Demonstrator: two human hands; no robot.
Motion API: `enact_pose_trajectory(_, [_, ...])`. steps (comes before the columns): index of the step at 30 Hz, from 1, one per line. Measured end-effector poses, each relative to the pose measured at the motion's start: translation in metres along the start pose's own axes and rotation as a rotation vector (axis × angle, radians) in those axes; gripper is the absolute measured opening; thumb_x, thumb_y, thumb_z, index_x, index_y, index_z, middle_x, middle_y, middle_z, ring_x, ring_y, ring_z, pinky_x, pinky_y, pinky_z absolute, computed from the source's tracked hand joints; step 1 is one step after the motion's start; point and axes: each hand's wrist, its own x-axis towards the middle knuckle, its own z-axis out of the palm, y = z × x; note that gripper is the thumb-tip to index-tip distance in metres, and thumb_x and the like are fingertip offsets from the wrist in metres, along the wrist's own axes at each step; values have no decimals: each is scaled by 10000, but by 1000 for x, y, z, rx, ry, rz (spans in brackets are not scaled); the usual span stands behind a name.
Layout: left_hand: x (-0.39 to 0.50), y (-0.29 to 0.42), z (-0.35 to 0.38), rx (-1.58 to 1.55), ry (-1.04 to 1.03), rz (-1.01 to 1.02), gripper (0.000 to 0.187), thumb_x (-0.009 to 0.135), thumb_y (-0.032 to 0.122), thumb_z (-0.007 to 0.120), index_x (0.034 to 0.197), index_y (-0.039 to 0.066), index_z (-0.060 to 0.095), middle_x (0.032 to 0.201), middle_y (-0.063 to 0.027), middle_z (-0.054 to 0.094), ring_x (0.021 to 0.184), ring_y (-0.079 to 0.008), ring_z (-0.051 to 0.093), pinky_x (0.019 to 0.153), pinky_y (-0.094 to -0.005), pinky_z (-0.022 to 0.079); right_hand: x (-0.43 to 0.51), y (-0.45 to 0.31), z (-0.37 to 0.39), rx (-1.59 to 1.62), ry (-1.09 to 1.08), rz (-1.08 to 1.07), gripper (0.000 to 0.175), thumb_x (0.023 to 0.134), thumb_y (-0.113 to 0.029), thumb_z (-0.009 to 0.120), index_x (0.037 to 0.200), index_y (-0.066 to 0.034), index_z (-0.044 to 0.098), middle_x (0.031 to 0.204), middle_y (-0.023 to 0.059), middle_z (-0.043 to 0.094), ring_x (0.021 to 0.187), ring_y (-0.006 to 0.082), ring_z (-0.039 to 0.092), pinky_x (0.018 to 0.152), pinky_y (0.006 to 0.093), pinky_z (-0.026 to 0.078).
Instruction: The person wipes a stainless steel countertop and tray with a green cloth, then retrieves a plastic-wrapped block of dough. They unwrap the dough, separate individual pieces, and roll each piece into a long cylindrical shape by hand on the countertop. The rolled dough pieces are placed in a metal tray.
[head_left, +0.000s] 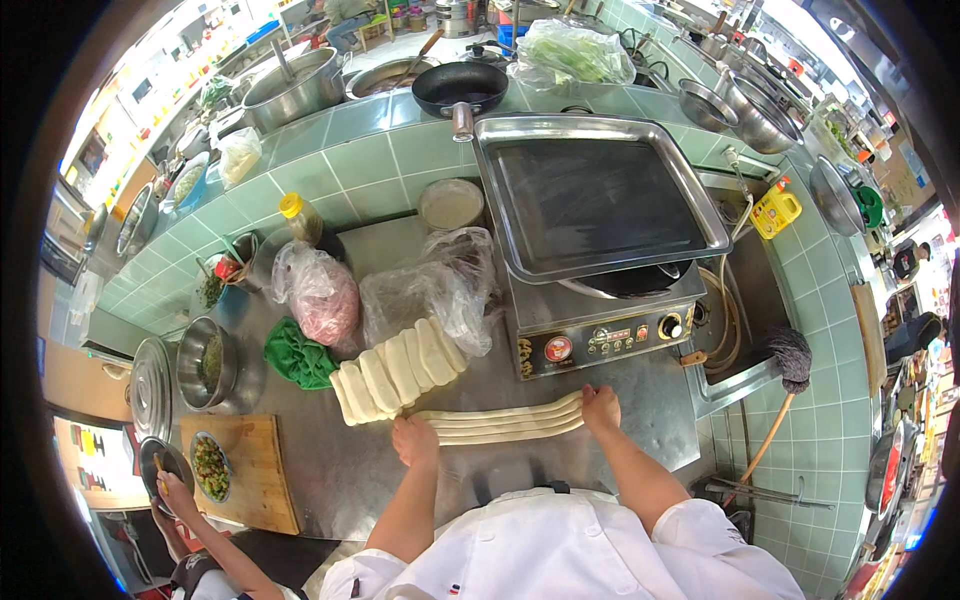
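A long folded strip of pale dough is stretched sideways between my two hands, low over the steel worktop. My left hand grips its left end, and my right hand pinches the right end. Lengthwise ridges run along the strip. Just beyond my left hand lies a row of several thick dough pieces, side by side. Clear plastic film is bunched behind them. Left of the row sit a crumpled green cloth and a plastic bag of pink minced meat.
An induction cooker carries a pan and a large steel tray. A sink lies at the right. At the left, a co-worker's hand stirs a bowl beside a wooden cutting board with a dish of chopped vegetables.
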Motion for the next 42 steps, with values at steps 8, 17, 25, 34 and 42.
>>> enact_pose_trajectory(8, [-14,9,5,-17,84,26,475,1109,442,493,1262,2,589,1321,-252,671,1231,-466,651,1012,-571,538,-5,-14,-10,124,13,2,372,1078,-432,612,1129,-72,690,1093,203,778,1046,439,736,896,539,570])
enact_pose_trajectory(17, [-5,1,17,101,42,106,444,1129,400,445,1266,17,623,1274,-251,707,1191,-468,668,997,-566,535,8,-8,-5,48,-109,-145,400,1084,-425,576,1182,-40,630,1113,248,753,1038,498,722,916,586,579])
enact_pose_trajectory(25, [-36,-17,-6,-188,187,359,340,1109,360,560,1125,35,658,989,-193,721,923,-392,697,827,-505,545,16,10,-15,312,-186,-268,343,1037,-351,670,1136,-23,648,1062,235,757,1012,469,731,874,555,585])
enact_pose_trajectory(34, [-134,67,-126,-921,37,445,230,1139,211,581,1032,20,652,868,-40,651,798,-157,574,775,-313,512,11,11,-155,605,-223,-514,215,1047,-243,697,1020,-31,730,939,186,742,860,344,719,770,436,564])
enact_pose_trajectory(42, [-192,251,-222,-701,73,670,271,1137,262,569,1079,18,673,954,-26,621,901,-101,542,833,-292,473,104,-47,-397,655,134,-698,248,1081,-254,631,1044,-38,747,914,49,729,836,130,646,768,314,528])
